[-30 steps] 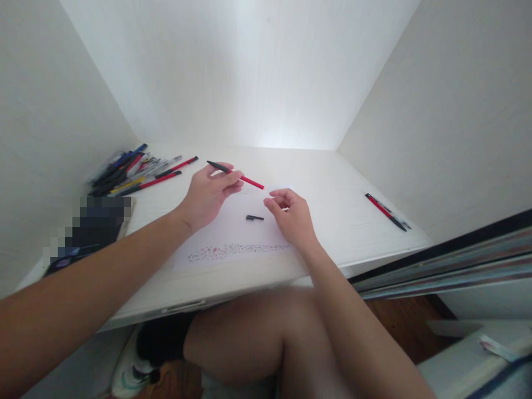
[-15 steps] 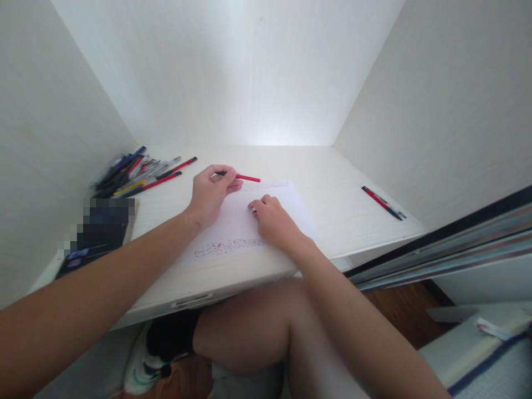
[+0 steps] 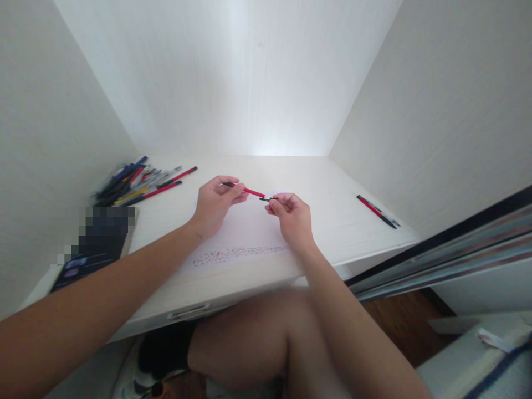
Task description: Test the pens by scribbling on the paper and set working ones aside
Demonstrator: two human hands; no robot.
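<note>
Pinched in my left hand [image 3: 220, 205] is a red pen barrel [image 3: 254, 192] with a black end, pointing right. My right hand [image 3: 293, 216] grips a thin black pen part [image 3: 265, 199] between thumb and fingers. Its near tip lies close to the red barrel's right end; whether the two touch I cannot tell. Beneath both hands lies a sheet of white paper [image 3: 245, 227], with rows of small dark and red marks [image 3: 236, 253] along its near edge.
A heap of pens [image 3: 124, 180] lies at the desk's back left. In front of it is a dark, partly blurred flat object [image 3: 103, 238]. A red and black pen [image 3: 376, 211] lies at the right beside a clear one. White walls enclose the desk [image 3: 332, 221].
My right hand has risen from the paper and moved right and up, bringing the black pen part to the red barrel's end. My left hand keeps its hold. The view has tilted slightly.
</note>
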